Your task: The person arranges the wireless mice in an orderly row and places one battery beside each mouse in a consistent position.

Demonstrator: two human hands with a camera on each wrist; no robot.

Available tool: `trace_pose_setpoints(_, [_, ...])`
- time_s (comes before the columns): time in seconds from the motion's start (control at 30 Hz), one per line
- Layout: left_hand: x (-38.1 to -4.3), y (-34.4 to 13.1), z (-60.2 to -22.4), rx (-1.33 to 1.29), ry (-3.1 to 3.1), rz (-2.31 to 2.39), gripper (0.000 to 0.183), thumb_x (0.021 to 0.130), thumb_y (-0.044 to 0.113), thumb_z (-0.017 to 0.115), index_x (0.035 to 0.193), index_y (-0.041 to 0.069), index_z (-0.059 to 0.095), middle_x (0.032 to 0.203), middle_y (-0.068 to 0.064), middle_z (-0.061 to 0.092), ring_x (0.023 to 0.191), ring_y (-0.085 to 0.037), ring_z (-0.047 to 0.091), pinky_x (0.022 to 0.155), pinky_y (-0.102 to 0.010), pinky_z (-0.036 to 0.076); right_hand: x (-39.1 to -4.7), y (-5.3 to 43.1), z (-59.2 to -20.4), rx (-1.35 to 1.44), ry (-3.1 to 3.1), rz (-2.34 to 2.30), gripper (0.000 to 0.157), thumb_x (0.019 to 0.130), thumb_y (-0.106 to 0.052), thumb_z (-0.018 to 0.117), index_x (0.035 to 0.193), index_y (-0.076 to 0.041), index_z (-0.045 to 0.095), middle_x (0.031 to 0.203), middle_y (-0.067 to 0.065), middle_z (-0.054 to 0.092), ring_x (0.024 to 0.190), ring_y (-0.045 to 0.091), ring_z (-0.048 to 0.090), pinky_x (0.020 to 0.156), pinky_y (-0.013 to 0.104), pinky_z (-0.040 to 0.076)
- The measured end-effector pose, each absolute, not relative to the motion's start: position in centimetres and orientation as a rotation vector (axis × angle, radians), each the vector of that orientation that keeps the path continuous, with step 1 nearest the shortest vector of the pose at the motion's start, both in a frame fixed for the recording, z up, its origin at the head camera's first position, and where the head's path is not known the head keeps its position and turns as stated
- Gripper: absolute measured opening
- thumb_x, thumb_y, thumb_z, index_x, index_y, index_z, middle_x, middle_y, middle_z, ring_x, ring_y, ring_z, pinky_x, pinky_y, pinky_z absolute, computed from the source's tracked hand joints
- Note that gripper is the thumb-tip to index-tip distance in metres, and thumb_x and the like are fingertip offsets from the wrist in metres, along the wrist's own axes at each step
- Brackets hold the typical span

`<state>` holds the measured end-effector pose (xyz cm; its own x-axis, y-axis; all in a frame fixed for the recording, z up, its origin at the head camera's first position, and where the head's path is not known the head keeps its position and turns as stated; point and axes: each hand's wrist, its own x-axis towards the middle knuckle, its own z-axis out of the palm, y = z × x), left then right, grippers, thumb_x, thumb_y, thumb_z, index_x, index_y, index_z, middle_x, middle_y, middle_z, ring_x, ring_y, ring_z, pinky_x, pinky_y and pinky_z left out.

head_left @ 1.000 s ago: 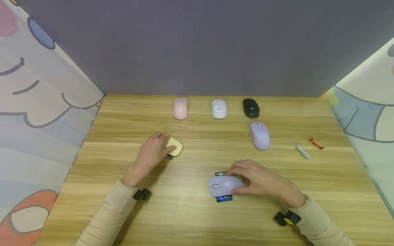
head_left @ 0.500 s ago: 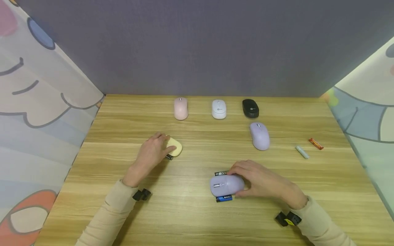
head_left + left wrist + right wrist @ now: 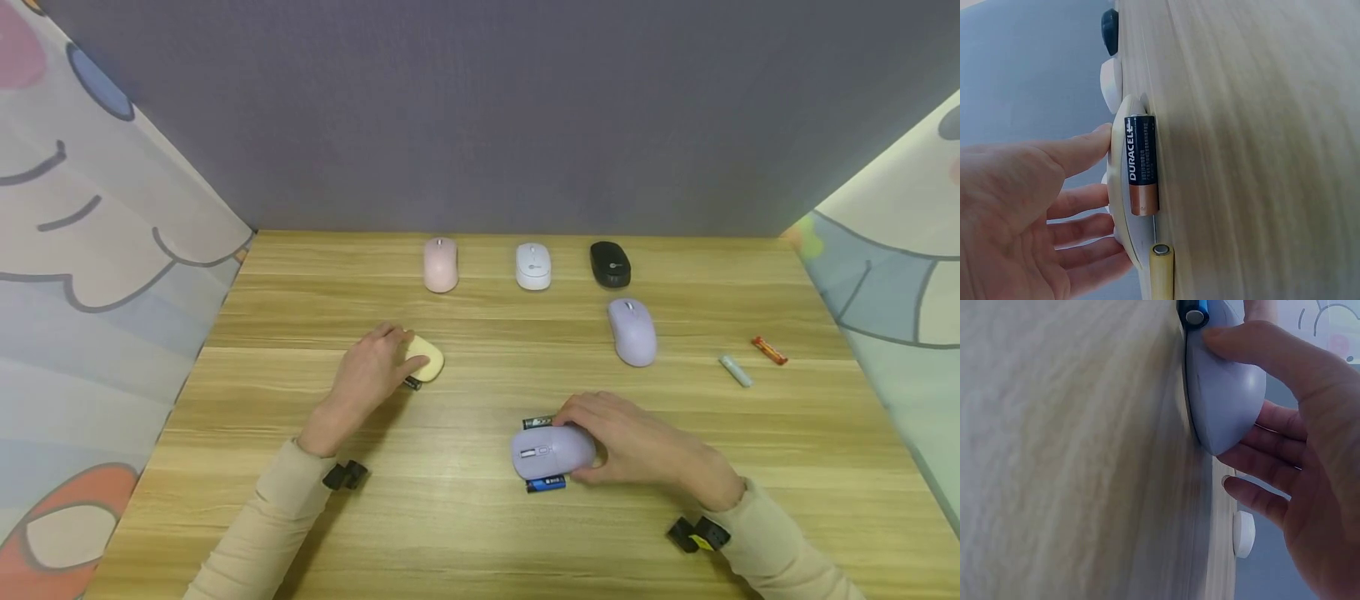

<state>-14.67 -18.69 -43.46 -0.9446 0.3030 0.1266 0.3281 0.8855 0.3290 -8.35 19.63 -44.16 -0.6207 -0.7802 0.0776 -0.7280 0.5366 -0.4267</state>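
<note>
- Left hand (image 3: 371, 362): bent thumb and fingers grip the yellow mouse (image 3: 427, 359), parted just wide enough to span its body. The mouse lies left of the desk's middle, nearer the left edge of the desk (image 3: 450, 533) than the right.
- Beside the yellow mouse: a black battery (image 3: 1142, 164) lies along its near side. A yellow battery (image 3: 1162, 273), seen in the left wrist view, lies near one end of the black battery.
- Right hand (image 3: 626, 437): thumb on the near side and fingers on the far side hold the rear of the purple mouse (image 3: 551, 452), parted to its width. The mouse rests well in from the far edge, its wheel end toward the left edge.
- Flanking the purple mouse: a blue battery (image 3: 546, 484) on the near side, a dark battery (image 3: 537, 422) on the far side, both close by.
- Along the far edge, left to right: pink mouse (image 3: 441, 265), white mouse (image 3: 533, 267), black mouse (image 3: 611, 264); a second purple mouse (image 3: 633, 332) lies just nearer.
- Toward the right edge: green battery (image 3: 736, 371) and red battery (image 3: 769, 350), apart.
- Step in hand, as judged: steadying or positioning two mice among their batteries. Any next move probably calls for lifting or releasing each mouse without rolling the batteries alongside.
</note>
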Motion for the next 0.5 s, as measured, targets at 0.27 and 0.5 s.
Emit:
trace_pose_setpoints(0.27, [-14.75, -18.7, -43.51, -0.496, -2.983, -0.54, 0.052, 0.09, 0.035, 0.081, 0.12, -0.006, 0.071, 0.121, -0.026, 0.069, 0.089, -0.037, 0.073, 0.074, -0.046, 0.064, -8.34, 19.39, -44.02, -1.31, 2.633, -0.692, 0.058, 0.073, -0.036, 0.089, 0.122, -0.019, 0.062, 0.119, -0.013, 0.062, 0.107, 0.006, 0.059, 0.099, 0.037, 0.056])
trace_pose_setpoints(0.5, [-14.74, -18.73, -43.51, -0.502, -2.982, -0.537, 0.052, 0.09, 0.035, 0.081, 0.121, -0.006, 0.071, 0.122, -0.027, 0.068, 0.091, -0.038, 0.073, 0.076, -0.048, 0.064, -8.84, 19.6, -43.17, -1.319, 2.638, -0.795, 0.061, 0.072, -0.033, 0.091, 0.123, -0.016, 0.061, 0.12, -0.012, 0.062, 0.107, 0.005, 0.058, 0.092, 0.032, 0.058])
